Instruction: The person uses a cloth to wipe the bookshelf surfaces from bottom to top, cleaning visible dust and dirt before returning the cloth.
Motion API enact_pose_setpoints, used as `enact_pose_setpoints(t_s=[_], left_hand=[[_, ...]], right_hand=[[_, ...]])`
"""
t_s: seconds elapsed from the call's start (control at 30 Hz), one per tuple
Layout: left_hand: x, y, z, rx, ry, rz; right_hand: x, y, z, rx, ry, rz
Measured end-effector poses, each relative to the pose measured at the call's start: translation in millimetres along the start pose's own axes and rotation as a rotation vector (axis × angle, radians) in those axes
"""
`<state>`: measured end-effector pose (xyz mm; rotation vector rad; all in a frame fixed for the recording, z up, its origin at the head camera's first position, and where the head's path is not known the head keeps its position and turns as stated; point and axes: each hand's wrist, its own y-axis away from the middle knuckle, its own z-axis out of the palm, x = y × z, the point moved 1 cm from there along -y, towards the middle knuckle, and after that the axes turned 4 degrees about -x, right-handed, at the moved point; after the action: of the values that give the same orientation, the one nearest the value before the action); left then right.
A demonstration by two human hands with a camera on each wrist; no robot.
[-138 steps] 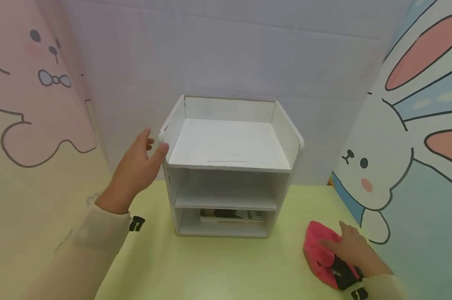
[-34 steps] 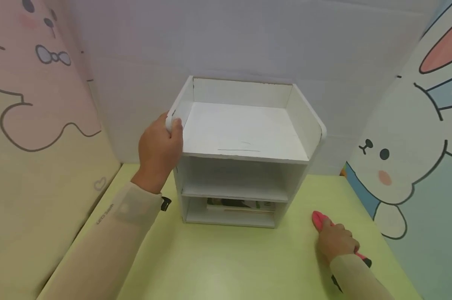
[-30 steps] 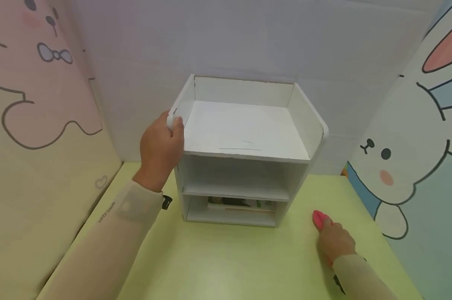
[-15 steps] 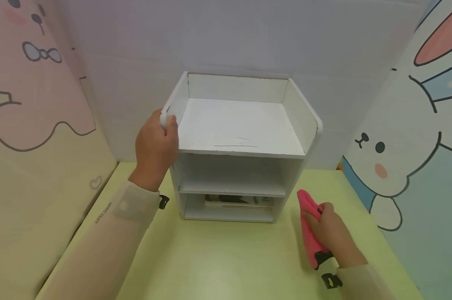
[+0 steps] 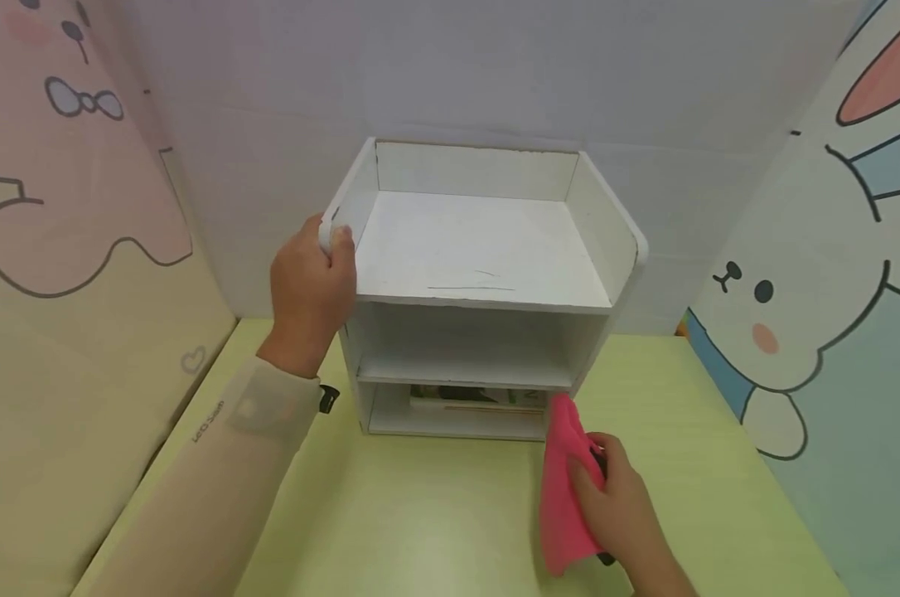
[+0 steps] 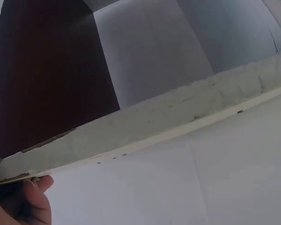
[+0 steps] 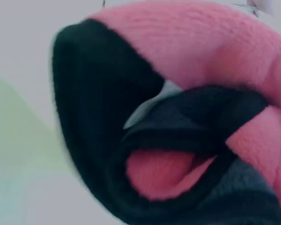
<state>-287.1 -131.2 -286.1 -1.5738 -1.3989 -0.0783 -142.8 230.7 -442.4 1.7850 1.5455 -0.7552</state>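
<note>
A white three-tier shelf unit (image 5: 486,303) stands on the yellow-green table against the back wall. My left hand (image 5: 312,290) grips the front edge of its left side panel, the thumb on the inner face. The left wrist view shows the panel's edge (image 6: 154,119) close up, with curled fingertips (image 6: 37,197) at the lower left. My right hand (image 5: 621,506) holds a folded, fuzzy pink cloth (image 5: 562,489) with black trim. In the head view this cloth overlaps the unit's lower right corner; whether they touch I cannot tell. Pink folds and black edging (image 7: 84,108) fill most of the right wrist view.
A few flat books or booklets (image 5: 487,398) lie in the bottom compartment. The yellow-green tabletop (image 5: 420,514) extends in front. Cartoon-printed sheets flank it: a pink figure (image 5: 84,182) at left, a white rabbit (image 5: 763,323) at right.
My left hand, earlier held at the unit's side with fingers spread, now grips the panel. The right hand has picked up the cloth from the table's right side and carried it left towards the unit.
</note>
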Motion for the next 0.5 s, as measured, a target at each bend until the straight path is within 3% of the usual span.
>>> enact_pose_setpoints(t_s=[0.13,0.27,0.37,0.5], left_hand=[[-4.5,-1.2,0.8,0.035,0.033,0.011],[-7.4,-2.1,2.8,0.059,0.053,0.019],[-6.4,-2.2,5.0,0.054,0.064,0.021],[-5.0,-0.7,6.9,0.036,0.058,0.019]], right_hand=[[5,-4,21,-0.042,-0.273,-0.014],[7,-9,40,-0.127,-0.571,0.071],[7,-13,54,-0.169,-0.764,0.117],[5,-20,68,-0.201,-0.979,0.096]])
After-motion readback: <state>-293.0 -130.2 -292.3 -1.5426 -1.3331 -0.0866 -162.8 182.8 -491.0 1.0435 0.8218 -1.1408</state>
